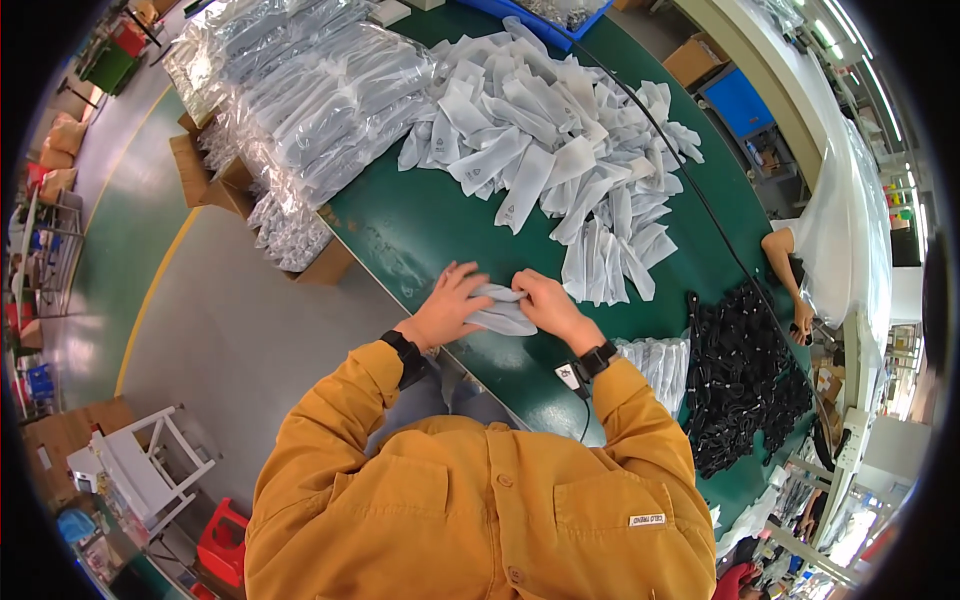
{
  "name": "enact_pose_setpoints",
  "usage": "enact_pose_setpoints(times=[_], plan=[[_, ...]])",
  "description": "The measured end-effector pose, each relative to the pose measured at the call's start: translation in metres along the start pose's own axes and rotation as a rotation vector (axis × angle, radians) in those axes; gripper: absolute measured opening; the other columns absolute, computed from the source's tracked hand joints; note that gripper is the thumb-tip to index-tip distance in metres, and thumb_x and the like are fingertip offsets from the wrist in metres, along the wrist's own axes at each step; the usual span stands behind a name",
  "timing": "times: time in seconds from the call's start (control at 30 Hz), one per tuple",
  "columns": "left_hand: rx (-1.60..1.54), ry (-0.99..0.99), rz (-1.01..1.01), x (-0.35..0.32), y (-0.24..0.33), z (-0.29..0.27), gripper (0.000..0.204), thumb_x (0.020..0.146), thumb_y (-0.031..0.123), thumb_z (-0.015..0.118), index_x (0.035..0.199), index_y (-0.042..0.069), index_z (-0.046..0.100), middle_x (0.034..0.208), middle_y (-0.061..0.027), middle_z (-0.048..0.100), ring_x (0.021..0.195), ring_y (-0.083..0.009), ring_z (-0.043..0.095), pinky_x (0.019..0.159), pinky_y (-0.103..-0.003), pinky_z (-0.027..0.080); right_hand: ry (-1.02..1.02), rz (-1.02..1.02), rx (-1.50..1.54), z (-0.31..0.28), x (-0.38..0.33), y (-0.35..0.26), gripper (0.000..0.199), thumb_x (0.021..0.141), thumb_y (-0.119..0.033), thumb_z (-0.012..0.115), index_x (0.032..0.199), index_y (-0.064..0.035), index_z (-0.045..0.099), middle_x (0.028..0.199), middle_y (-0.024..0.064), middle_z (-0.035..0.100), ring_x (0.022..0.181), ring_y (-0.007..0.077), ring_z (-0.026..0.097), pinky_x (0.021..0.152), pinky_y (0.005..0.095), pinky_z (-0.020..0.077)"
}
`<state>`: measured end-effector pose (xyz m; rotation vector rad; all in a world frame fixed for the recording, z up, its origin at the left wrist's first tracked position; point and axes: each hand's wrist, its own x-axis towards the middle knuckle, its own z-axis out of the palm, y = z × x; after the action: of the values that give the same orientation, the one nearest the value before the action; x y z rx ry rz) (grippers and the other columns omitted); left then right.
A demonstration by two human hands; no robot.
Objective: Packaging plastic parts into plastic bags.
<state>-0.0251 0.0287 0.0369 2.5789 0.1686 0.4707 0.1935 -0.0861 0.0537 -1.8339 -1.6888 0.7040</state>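
1. Writing: a small white sewn label point(647, 520) w/ dark lettering sits on the mustard shirt point(420, 540), by the chest pocket on the wearer's R side.
2. A white tag point(568, 376) w/ a dark mark lies on the table point(385, 245), just beside the R wrist; a thin dark cord point(586, 418) runs down from it.
3. Several sleeves in the pile of translucent sleeves point(530, 110) carry small dark print near one end – too small to make out.
4. L hand point(446, 308): fingers spread, a bit blurred, over the L side of a whitish sleeve point(506, 320); touching it, but can't tell how firmly.
5. R hand point(545, 303): fingers curled in, pinching the same sleeve at its upper R edge. Hands are close together, w/ the sleeve between them.
6. That sleeve is held at the table's near edge, in front of the wearer's chest, apart from the big pile.
7. Both wrists wear black bands, approx. level w/ each other.
8. Around: clear-wrapped bundles point(320, 100) stacked far L; a blue bin point(560, 32) at the far edge; black corded items point(745, 385) heaped on the R, w/ a row of clear packets point(655, 368) beside them – and a co-worker's hand point(803, 318) past the heap.
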Motion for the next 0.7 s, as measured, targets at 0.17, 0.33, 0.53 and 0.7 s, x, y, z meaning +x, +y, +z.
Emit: enact_pose_setpoints(times=[0.17, 0.33, 0.53, 0.7], plan=[[-0.036, -0.030, 0.004, -0.010, -0.001, 0.018, 0.055, 0.062, 0.020, 0.082, 0.110, 0.011, 0.056, 0.126, -0.0123, 0.050, 0.125, -0.0330, 0.041, 0.106, -0.054, 0.030, 0.262, -0.192, -0.349, -0.050, 0.069, 0.000, 0.025, 0.076, 0.004, 0.054, 0.099, -0.0052, 0.059, 0.106, 0.0106, 0.060, 0.089, 0.0369, 0.060, 0.076, 0.0421, 0.0510], [-0.123, -0.050, 0.005, -0.010, -0.002, 0.023, 0.057, 0.064, 0.018, 0.082, 0.114, 0.010, 0.055, 0.127, -0.0136, 0.050, 0.125, -0.0334, 0.042, 0.105, -0.053, 0.031, 0.281, -0.201, -0.790, -0.058, 0.122, 0.027, 0.027, 0.077, 0.000, 0.056, 0.104, -0.0052, 0.058, 0.109, 0.0106, 0.059, 0.087, 0.0365, 0.060, 0.077, 0.0437, 0.0515], [-0.239, -0.011, -0.141, -0.011, 0.002, 0.013, 0.067, 0.060, 0.022, 0.085, 0.120, 0.012, 0.057, 0.136, -0.0189, 0.040, 0.132, -0.0408, 0.033, 0.110, -0.054, 0.027, 0.088, -0.100, -0.428, -0.040, 0.101, 0.025, 0.020, 0.084, -0.013, 0.064, 0.099, -0.0033, 0.057, 0.094, 0.0166, 0.055, 0.084, 0.0386, 0.058, 0.071, 0.0438, 0.0499], [0.018, -0.021, -0.130, 0.003, 0.017, -0.016, 0.071, 0.060, 0.028, 0.086, 0.124, 0.014, 0.058, 0.143, -0.0215, 0.032, 0.138, -0.0451, 0.022, 0.113, -0.055, 0.023, -0.025, -0.036, -0.159, -0.009, 0.033, 0.013, 0.029, 0.084, -0.020, 0.067, 0.107, -0.0037, 0.059, 0.094, 0.0181, 0.056, 0.082, 0.0402, 0.059, 0.070, 0.0457, 0.0496]])
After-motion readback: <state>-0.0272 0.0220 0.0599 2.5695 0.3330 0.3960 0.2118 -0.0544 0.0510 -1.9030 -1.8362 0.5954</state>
